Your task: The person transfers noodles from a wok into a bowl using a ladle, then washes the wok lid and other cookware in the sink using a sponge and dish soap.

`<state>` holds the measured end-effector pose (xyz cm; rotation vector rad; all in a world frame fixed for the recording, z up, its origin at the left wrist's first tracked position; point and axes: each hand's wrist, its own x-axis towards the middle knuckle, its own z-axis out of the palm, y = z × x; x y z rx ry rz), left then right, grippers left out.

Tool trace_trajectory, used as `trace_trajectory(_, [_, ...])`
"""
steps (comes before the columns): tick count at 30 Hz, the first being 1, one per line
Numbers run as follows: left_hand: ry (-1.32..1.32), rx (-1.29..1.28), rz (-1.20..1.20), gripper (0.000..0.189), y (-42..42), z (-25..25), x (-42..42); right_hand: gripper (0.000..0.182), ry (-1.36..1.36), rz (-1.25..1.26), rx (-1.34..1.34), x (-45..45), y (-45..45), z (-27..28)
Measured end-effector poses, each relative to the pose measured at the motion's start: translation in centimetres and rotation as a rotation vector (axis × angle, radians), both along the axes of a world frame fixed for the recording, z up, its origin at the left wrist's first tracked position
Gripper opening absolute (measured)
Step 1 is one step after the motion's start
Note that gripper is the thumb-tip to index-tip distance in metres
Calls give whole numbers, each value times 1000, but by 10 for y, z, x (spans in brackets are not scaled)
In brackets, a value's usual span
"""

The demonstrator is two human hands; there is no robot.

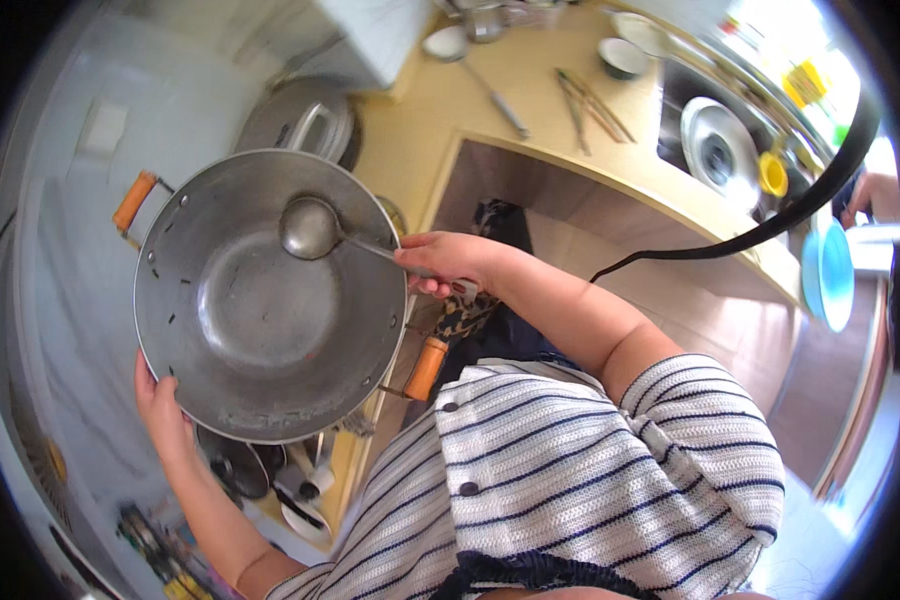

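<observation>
A large grey metal wok (270, 307) is lifted in front of me, its hollow facing up at me. One of its wooden side handles (134, 201) sticks out at the upper left; the other wooden handle (426, 369) is by my shirt. My left hand (163, 412) grips the wok's rim at the lower left, thumb inside. A metal ladle (310, 227) reaches over the right rim, its bowl within the wok. My right hand (450, 262) is closed around the ladle's handle beside that rim; whether it also grips the wok cannot be seen.
Behind the wok sits a pot with a lid (322, 127). The yellow counter (412, 142) bears a second ladle (506, 112), chopsticks (592, 105) and bowls (621, 58). A sink holds a metal basin (720, 142). Another person's hand (874, 196) is near a blue basin (829, 274).
</observation>
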<state>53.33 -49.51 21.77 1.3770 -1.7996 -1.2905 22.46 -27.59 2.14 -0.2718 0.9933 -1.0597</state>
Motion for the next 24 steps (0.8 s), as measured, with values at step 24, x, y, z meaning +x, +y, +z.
trace_trajectory(24, [281, 302, -884, 60, 78, 104, -64, 21, 308, -837, 266, 183, 267, 245])
